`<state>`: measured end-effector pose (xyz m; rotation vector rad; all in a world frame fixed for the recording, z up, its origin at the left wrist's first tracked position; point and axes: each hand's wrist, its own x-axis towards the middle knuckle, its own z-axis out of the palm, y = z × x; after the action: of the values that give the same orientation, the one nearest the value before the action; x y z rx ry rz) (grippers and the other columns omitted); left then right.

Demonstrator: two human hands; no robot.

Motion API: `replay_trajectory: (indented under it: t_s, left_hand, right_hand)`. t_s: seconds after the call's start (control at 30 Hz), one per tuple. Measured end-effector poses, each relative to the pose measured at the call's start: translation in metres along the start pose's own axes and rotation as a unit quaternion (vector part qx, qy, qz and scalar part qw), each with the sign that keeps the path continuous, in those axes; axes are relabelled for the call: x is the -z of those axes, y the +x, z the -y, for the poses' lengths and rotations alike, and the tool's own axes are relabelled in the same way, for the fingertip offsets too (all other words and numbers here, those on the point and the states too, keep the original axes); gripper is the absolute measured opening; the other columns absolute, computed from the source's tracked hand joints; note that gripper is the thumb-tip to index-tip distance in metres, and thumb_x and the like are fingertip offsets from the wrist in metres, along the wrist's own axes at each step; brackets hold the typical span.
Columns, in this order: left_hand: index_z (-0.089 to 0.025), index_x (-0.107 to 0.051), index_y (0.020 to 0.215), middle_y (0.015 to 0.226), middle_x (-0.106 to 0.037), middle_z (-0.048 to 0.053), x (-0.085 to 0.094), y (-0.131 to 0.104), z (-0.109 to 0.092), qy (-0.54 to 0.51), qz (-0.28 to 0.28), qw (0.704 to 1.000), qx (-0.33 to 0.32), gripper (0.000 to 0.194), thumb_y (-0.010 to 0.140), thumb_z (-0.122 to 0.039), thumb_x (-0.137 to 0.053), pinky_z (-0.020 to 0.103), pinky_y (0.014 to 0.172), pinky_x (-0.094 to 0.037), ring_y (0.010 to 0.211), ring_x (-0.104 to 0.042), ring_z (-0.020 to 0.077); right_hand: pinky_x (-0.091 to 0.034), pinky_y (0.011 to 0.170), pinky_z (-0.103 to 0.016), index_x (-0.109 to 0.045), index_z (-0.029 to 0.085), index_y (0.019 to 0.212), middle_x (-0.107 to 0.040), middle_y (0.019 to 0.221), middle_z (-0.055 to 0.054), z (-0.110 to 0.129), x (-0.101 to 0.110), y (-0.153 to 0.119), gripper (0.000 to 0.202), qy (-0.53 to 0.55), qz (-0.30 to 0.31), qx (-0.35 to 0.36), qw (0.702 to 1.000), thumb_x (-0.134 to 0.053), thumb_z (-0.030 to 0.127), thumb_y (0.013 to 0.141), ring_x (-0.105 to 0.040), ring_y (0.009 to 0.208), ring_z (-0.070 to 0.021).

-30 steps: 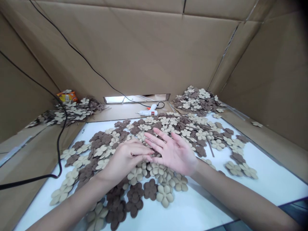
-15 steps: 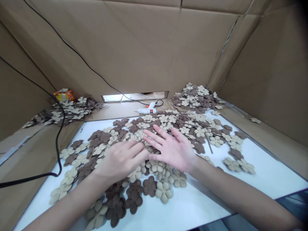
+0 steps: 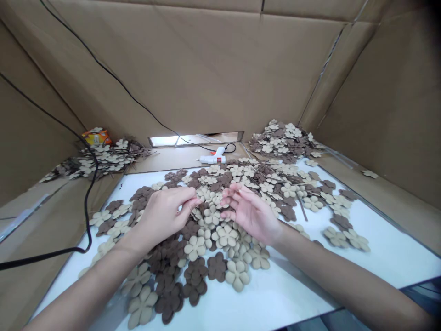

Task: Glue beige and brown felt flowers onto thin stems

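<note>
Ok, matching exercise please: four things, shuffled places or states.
1. White plastic glue gun
2. Orange and yellow packet
3. Left hand
4. Right hand

A. Palm showing, fingers half curled
B. Beyond the far edge of the white board
C. Thumb and forefinger together
D. Far left, by heaped cream and brown five-petal flowers

1-B, 2-D, 3-C, 4-A

The left hand has pulled away from the right hand, which now curls.

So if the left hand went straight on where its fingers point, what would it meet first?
Most likely the right hand, across a gap; depth is unclear, so cream flower shapes below might be brushed first.
</note>
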<state>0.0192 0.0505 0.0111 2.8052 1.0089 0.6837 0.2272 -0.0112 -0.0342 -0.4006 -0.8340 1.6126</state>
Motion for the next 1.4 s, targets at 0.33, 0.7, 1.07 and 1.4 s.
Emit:
replay_trajectory:
  t_s: [0.33, 0.7, 1.07, 1.4]
  left_hand:
    - [-0.019, -0.067, 0.07, 0.074, -0.072, 0.002, -0.008, 0.007, 0.011, -0.274, 0.011, 0.95, 0.151, 0.014, 0.075, -0.032, -0.066, 0.024, 0.065, -0.046, 0.07, -0.064, 0.0172]
    - [-0.016, -0.06, 0.068, 0.058, -0.062, -0.001, -0.007, 0.003, 0.002, -0.442, -0.031, 0.885, 0.144, 0.025, 0.085, -0.033, -0.055, 0.022, 0.057, -0.044, 0.056, -0.058, 0.0124]
    - [-0.016, -0.055, 0.065, 0.063, -0.057, -0.001, -0.022, -0.002, -0.023, -0.654, 0.013, 0.712, 0.255, 0.03, 0.087, -0.036, -0.054, 0.021, 0.054, -0.049, 0.059, -0.055, 0.0106]
    - [-0.014, -0.071, 0.084, 0.08, -0.072, 0.003, -0.027, -0.008, -0.041, -0.748, 0.059, 0.507, 0.424, 0.013, 0.085, -0.015, -0.059, 0.018, 0.067, -0.055, 0.067, -0.066, 0.0078]
  right_hand:
    - [-0.04, 0.096, -0.031, -0.064, 0.02, 0.083, -0.06, 0.091, -0.002, -0.002, 0.001, 0.001, 0.018, -0.106, -0.097, 0.15, 0.978, -0.051, 0.008, 0.078, -0.055, 0.097, -0.0145]
    - [-0.042, 0.093, -0.032, -0.063, 0.017, 0.084, -0.06, 0.093, -0.004, -0.008, 0.001, 0.0, 0.014, -0.14, -0.032, 0.044, 0.989, -0.05, 0.02, 0.086, -0.056, 0.096, -0.0162]
    - [-0.042, 0.095, -0.035, -0.049, 0.023, 0.115, -0.056, 0.113, -0.007, -0.009, -0.009, -0.013, 0.026, -0.441, 0.02, 0.022, 0.897, -0.045, 0.035, 0.092, -0.053, 0.107, -0.018]
    - [-0.048, 0.086, -0.032, -0.05, 0.022, 0.113, -0.06, 0.106, -0.007, -0.009, -0.01, -0.012, 0.031, -0.628, 0.03, 0.233, 0.742, -0.061, 0.025, 0.084, -0.057, 0.099, -0.018]
